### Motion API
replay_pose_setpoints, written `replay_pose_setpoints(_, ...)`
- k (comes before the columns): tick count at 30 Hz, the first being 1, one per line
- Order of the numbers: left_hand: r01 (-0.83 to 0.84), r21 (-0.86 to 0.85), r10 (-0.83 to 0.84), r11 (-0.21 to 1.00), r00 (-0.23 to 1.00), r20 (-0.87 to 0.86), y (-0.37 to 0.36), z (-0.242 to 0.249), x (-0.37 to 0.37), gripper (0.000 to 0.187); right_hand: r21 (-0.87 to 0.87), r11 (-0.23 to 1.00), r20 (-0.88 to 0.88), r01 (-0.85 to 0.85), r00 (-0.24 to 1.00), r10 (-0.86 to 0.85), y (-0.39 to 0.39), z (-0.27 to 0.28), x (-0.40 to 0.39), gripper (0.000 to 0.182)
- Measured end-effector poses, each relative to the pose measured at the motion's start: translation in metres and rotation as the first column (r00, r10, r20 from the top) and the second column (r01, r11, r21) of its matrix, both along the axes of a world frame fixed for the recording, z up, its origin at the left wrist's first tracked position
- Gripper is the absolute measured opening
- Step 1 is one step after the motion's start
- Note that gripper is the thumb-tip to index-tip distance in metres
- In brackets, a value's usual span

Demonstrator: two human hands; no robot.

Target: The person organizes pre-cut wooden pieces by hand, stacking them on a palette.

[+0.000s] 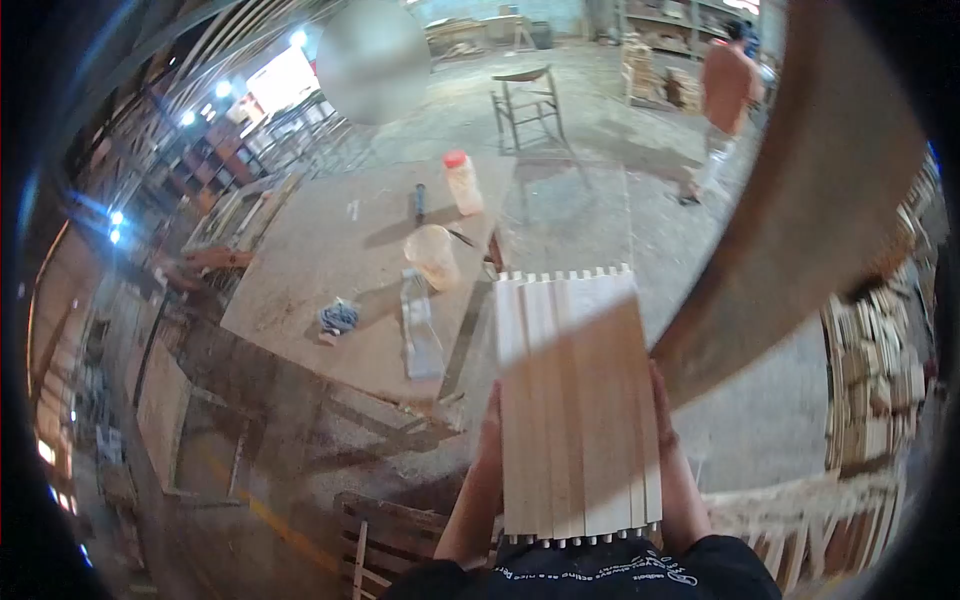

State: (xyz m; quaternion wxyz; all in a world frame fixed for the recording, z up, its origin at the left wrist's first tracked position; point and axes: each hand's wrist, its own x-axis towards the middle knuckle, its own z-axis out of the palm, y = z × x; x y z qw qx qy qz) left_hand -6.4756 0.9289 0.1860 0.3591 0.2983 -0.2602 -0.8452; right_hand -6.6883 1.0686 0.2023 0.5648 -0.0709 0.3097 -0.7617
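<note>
A stack of pale wooden slats [575, 410], lined up side by side with small round pegs at both ends, is held up in front of my chest. My left hand [489, 435] presses against its left edge and my right hand [663, 415] against its right edge. Both hands are closed on the sides of the stack, with most of the fingers hidden behind it. A shadow crosses the upper part of the slats.
A worktable [290, 270] ahead carries a red-lidded jar [463, 185], a translucent tub [432, 258], a dark-handled tool [420, 202], a clear plastic bag [421, 330] and a blue-grey bundle [338, 318]. A large brown beam [800, 190] rises at right. Wood piles [875, 370] stand beyond it. A person [727, 95] walks behind.
</note>
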Motion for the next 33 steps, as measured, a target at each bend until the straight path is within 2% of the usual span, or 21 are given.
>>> replay_pose_setpoints(1, 0.098, -0.446, -0.024, 0.890, 0.985, 0.168, -0.034, 0.029, -0.022, 0.055, -0.085, 0.996, -0.055, -0.005, 0.998, 0.000, -0.030, -0.027, -0.035, 0.060)
replay_pose_setpoints(2, 0.149, -0.400, -0.108, 0.904, 0.986, 0.125, -0.066, 0.041, -0.048, 0.057, -0.164, 0.986, -0.100, -0.010, 0.995, -0.007, -0.051, -0.072, -0.079, 0.061)
replay_pose_setpoints(3, 0.205, -0.355, -0.188, 0.912, 0.979, 0.083, -0.098, 0.053, -0.074, 0.060, -0.247, 0.969, -0.138, -0.011, 0.990, -0.024, -0.079, -0.095, -0.110, 0.062)
replay_pose_setpoints(4, 0.265, 0.142, -0.221, 0.954, 0.938, -0.266, -0.135, 0.043, -0.106, 0.060, -0.077, 0.993, -0.172, 0.088, 0.980, -0.100, -0.111, -0.043, -0.119, 0.064)
replay_pose_setpoints(5, 0.288, 0.048, -0.281, 0.956, 0.952, -0.123, -0.172, 0.042, -0.129, 0.061, 0.098, 0.979, -0.210, 0.179, 0.965, -0.156, -0.144, 0.015, -0.126, 0.066)
replay_pose_setpoints(7, 0.331, 0.040, -0.321, 0.943, 0.933, -0.160, -0.221, 0.041, -0.182, 0.062, 0.039, 0.991, -0.064, 0.128, 0.990, -0.125, -0.184, 0.005, -0.179, 0.072)
replay_pose_setpoints(9, 0.351, 0.014, -0.344, 0.936, 0.923, -0.171, -0.275, 0.037, -0.246, 0.062, 0.032, 0.989, -0.054, 0.142, 0.989, -0.140, -0.239, 0.024, -0.222, 0.074)
replay_pose_setpoints(13, 0.371, -0.086, -0.381, 0.924, 0.909, -0.170, -0.381, 0.019, -0.365, 0.064, -0.028, 0.983, -0.075, 0.180, 0.980, -0.182, -0.338, 0.014, -0.321, 0.076)
replay_pose_setpoints(16, 0.397, -0.065, -0.402, 0.916, 0.900, -0.169, -0.444, 0.016, -0.450, 0.062, 0.106, 0.943, -0.090, 0.315, 0.948, -0.306, -0.399, -0.001, -0.398, 0.078)
replay_pose_setpoints(17, 0.403, -0.057, -0.406, 0.914, 0.896, -0.178, -0.466, 0.015, -0.477, 0.062, 0.251, 0.913, -0.190, 0.322, 0.941, -0.280, -0.412, -0.005, -0.430, 0.078)
replay_pose_setpoints(18, 0.408, -0.049, -0.409, 0.912, 0.891, -0.197, -0.487, 0.016, -0.504, 0.061, 0.283, 0.896, -0.187, 0.342, 0.936, -0.298, -0.431, -0.008, -0.457, 0.078)
replay_pose_setpoints(20, 0.431, -0.019, -0.423, 0.902, 0.874, -0.240, -0.526, 0.022, -0.554, 0.060, 0.364, 0.854, -0.187, 0.371, 0.928, -0.323, -0.467, 0.022, -0.500, 0.077)
replay_pose_setpoints(21, 0.455, 0.003, -0.439, 0.890, 0.860, -0.258, -0.527, 0.026, -0.561, 0.060, 0.402, 0.840, -0.192, 0.365, 0.930, -0.312, -0.459, 0.050, -0.488, 0.076)
replay_pose_setpoints(23, 0.493, -0.001, -0.472, 0.870, 0.833, -0.289, -0.560, 0.021, -0.613, 0.059, 0.365, 0.846, -0.136, 0.388, 0.921, -0.364, -0.493, 0.033, -0.539, 0.076)
replay_pose_setpoints(24, 0.514, -0.046, -0.505, 0.856, 0.815, -0.284, -0.580, 0.018, -0.639, 0.057, 0.291, 0.865, -0.123, 0.409, 0.912, -0.390, -0.512, 0.030, -0.563, 0.075)
replay_pose_setpoints(25, 0.465, -0.118, -0.479, 0.878, 0.851, -0.215, -0.601, 0.009, -0.666, 0.058, 0.215, 0.882, -0.104, 0.418, 0.908, -0.405, -0.531, 0.025, -0.586, 0.074)
replay_pose_setpoints(27, 0.525, -0.115, -0.536, 0.843, 0.810, -0.237, -0.634, 0.011, -0.718, 0.059, 0.107, 0.895, -0.079, 0.433, 0.901, -0.426, -0.563, 0.014, -0.631, 0.073)
replay_pose_setpoints(28, 0.522, -0.126, -0.537, 0.844, 0.812, -0.229, -0.620, -0.002, -0.711, 0.059, 0.058, 0.899, -0.083, 0.434, 0.900, -0.429, -0.547, 0.005, -0.621, 0.072)
replay_pose_setpoints(29, 0.537, -0.118, -0.549, 0.836, 0.807, -0.219, -0.644, -0.014, -0.759, 0.060, 0.028, 0.892, -0.084, 0.451, 0.890, -0.447, -0.567, 0.002, -0.664, 0.071)
replay_pose_setpoints(30, 0.549, -0.104, -0.558, 0.829, 0.803, -0.208, -0.672, -0.017, -0.801, 0.060, 0.004, 0.885, -0.084, 0.465, 0.882, -0.463, -0.591, 0.005, -0.698, 0.070)
replay_pose_setpoints(33, 0.667, -0.051, -0.652, 0.744, 0.706, -0.278, -0.729, 0.007, -0.928, 0.061, 0.079, 0.842, -0.124, 0.533, 0.843, -0.523, -0.644, 0.009, -0.810, 0.071)
